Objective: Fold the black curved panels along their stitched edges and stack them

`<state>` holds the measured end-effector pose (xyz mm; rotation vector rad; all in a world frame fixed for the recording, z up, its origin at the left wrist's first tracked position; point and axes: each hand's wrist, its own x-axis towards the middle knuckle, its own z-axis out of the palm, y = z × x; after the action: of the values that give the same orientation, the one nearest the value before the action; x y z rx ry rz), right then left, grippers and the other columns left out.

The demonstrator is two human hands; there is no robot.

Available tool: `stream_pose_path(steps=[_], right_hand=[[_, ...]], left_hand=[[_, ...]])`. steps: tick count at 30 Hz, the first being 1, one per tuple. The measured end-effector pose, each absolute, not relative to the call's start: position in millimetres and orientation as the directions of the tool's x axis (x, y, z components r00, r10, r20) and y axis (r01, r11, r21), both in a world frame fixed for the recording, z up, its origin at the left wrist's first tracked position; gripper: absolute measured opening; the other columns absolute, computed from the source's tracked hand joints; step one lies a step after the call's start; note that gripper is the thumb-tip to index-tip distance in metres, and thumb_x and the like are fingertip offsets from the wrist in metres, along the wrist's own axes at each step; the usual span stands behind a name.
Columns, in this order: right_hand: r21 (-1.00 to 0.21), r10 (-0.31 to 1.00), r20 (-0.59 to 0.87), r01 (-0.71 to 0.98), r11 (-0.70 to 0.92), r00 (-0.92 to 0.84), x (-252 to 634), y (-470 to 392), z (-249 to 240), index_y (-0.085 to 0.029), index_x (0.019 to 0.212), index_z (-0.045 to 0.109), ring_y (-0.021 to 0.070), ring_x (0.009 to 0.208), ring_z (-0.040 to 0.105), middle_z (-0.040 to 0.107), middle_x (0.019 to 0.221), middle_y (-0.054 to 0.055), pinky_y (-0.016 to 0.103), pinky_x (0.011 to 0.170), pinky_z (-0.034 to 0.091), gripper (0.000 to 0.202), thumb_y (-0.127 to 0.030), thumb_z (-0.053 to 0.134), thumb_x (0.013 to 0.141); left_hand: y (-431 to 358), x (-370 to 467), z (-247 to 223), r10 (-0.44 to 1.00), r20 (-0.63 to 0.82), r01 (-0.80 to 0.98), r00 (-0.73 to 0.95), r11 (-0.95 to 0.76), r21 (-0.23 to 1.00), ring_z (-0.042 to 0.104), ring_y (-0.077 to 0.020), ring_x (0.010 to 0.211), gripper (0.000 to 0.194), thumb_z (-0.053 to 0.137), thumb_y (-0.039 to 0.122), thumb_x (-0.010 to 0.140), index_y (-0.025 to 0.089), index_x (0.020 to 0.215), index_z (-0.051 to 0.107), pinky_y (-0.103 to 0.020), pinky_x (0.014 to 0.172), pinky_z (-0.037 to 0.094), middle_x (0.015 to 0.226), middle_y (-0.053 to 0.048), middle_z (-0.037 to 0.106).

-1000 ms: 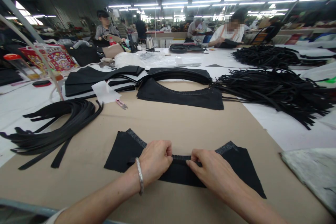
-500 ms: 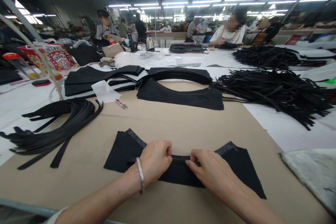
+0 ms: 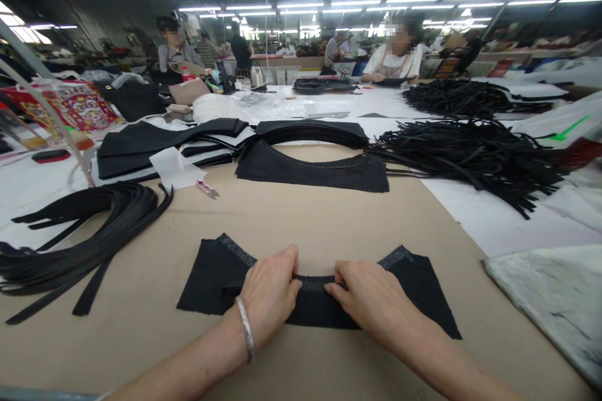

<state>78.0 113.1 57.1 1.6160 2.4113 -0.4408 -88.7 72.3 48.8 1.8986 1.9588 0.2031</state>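
A black curved fabric piece [image 3: 211, 276] with a grey stitched inner edge lies flat on brown paper [image 3: 301, 213] in front of me. My left hand [image 3: 270, 291], with a silver bangle on the wrist, pinches the middle of that inner edge. My right hand [image 3: 371, 297] presses and pinches the same edge just to the right. The two hands sit a few centimetres apart, thumbs facing each other over the folded rim. The centre of the piece is hidden under my hands.
A stack of similar black curved pieces [image 3: 313, 166] lies farther back. Curved black strips [image 3: 94, 225] lie at the left, a heap of thin black strips [image 3: 470, 153] at the right. Small pink snips [image 3: 207, 188] and white paper [image 3: 175, 167] lie nearby. People work at far tables.
The view has shifted slightly, so everything sits a little lower and to the left. My left fingers have extended forward along the edge. Both hands stay on the fabric piece.
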Motion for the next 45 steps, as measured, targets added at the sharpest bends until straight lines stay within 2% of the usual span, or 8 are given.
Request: stream_pose_path(steps=[4, 9, 13, 16, 20, 25, 35, 45], right_hand=[[-0.138, 0.873, -0.29, 0.92, 0.368, -0.393, 81.1, 114.7, 58.4, -0.02, 0.081, 0.062, 0.0258, 0.073, 0.066, 0.069, 0.075, 0.007, 0.029, 0.054, 0.033, 0.019, -0.039, 0.059, 0.081], [-0.125, 0.882, -0.269, 0.922, 0.367, -0.388, 83.4, 112.7, 61.3, -0.019, 0.091, 0.06, 0.0262, 0.075, 0.067, 0.07, 0.077, 0.008, 0.028, 0.054, 0.035, 0.024, -0.04, 0.062, 0.08], [-0.121, 0.888, -0.245, 0.921, 0.371, -0.39, 83.6, 110.8, 61.9, -0.017, 0.094, 0.06, 0.0264, 0.076, 0.067, 0.07, 0.077, 0.009, 0.028, 0.055, 0.037, 0.027, -0.04, 0.063, 0.08], [-0.174, 0.895, -0.224, 0.919, 0.353, -0.386, 92.5, 114.7, 61.0, -0.018, 0.089, 0.061, 0.0248, 0.076, 0.066, 0.069, 0.077, 0.007, 0.027, 0.056, 0.036, 0.03, -0.046, 0.063, 0.078], [-0.288, 0.869, -0.274, 0.897, 0.335, -0.412, 121.8, 128.0, 63.9, -0.021, 0.077, 0.062, 0.0216, 0.074, 0.063, 0.069, 0.075, 0.003, 0.025, 0.056, 0.033, 0.029, -0.051, 0.062, 0.076], [-0.393, 0.818, -0.319, 0.852, 0.345, -0.479, 149.2, 141.1, 67.7, -0.022, 0.074, 0.063, 0.0156, 0.071, 0.06, 0.067, 0.075, 0.0, 0.023, 0.057, 0.032, 0.019, -0.039, 0.058, 0.079], [-0.294, 0.846, -0.283, 0.88, 0.373, -0.452, 144.7, 140.2, 61.1, -0.022, 0.074, 0.065, 0.0213, 0.078, 0.063, 0.069, 0.076, 0.003, 0.027, 0.063, 0.032, 0.015, -0.035, 0.059, 0.079], [-0.22, 0.861, -0.287, 0.904, 0.366, -0.419, 139.4, 136.8, 61.1, -0.021, 0.074, 0.065, 0.024, 0.08, 0.065, 0.071, 0.075, 0.006, 0.031, 0.071, 0.035, 0.015, -0.033, 0.059, 0.079]], left_hand=[[63.0, -84.9, 44.8, 0.99, 0.024, 0.929, 0.143, -0.142, 0.342, 0.051, -0.0195, 0.088, 0.017, 0.047, 0.005, 0.078, 0.02, 0.085, 0.053, -0.033, 0.077, 0.037, 0.09, -0.001, 0.056], [54.9, -80.8, 23.7, 0.888, 0.136, 0.807, 0.44, -0.457, 0.374, 0.052, -0.0175, 0.09, 0.024, 0.04, 0.005, 0.09, 0.021, 0.097, 0.057, -0.032, 0.083, 0.043, 0.096, -0.001, 0.06], [50.2, -80.6, 9.6, 0.796, 0.224, 0.753, 0.562, -0.605, 0.261, 0.054, -0.0191, 0.091, 0.025, 0.042, 0.008, 0.09, 0.016, 0.11, 0.056, -0.033, 0.084, 0.048, 0.1, -0.005, 0.062], [46.5, -81.1, 6.7, 0.782, 0.263, 0.758, 0.566, -0.618, 0.208, 0.054, -0.0202, 0.091, 0.031, 0.04, 0.004, 0.087, 0.013, 0.112, 0.056, -0.034, 0.086, 0.049, 0.098, -0.006, 0.062], [42.6, -81.7, 5.6, 0.791, 0.244, 0.777, 0.561, -0.605, 0.176, 0.053, -0.0218, 0.096, 0.046, 0.036, -0.002, 0.08, 0.011, 0.121, 0.053, -0.035, 0.088, 0.049, 0.104, -0.009, 0.062], [44.1, -77.4, 6.9, 0.827, 0.132, 0.818, 0.546, -0.561, 0.128, 0.051, -0.0212, 0.098, 0.061, 0.035, -0.004, 0.078, 0.019, 0.133, 0.046, -0.037, 0.092, 0.047, 0.105, -0.007, 0.06], [45.6, -70.1, 7.2, 0.837, 0.074, 0.838, 0.542, -0.545, 0.03, 0.051, -0.0212, 0.098, 0.072, 0.037, -0.005, 0.075, 0.026, 0.14, 0.038, -0.037, 0.091, 0.047, 0.107, -0.006, 0.059], [47.1, -69.3, 5.1, 0.843, 0.06, 0.844, 0.535, -0.536, 0.0, 0.053, -0.0239, 0.104, 0.073, 0.038, -0.005, 0.072, 0.028, 0.138, 0.039, -0.041, 0.092, 0.047, 0.112, -0.007, 0.059]])
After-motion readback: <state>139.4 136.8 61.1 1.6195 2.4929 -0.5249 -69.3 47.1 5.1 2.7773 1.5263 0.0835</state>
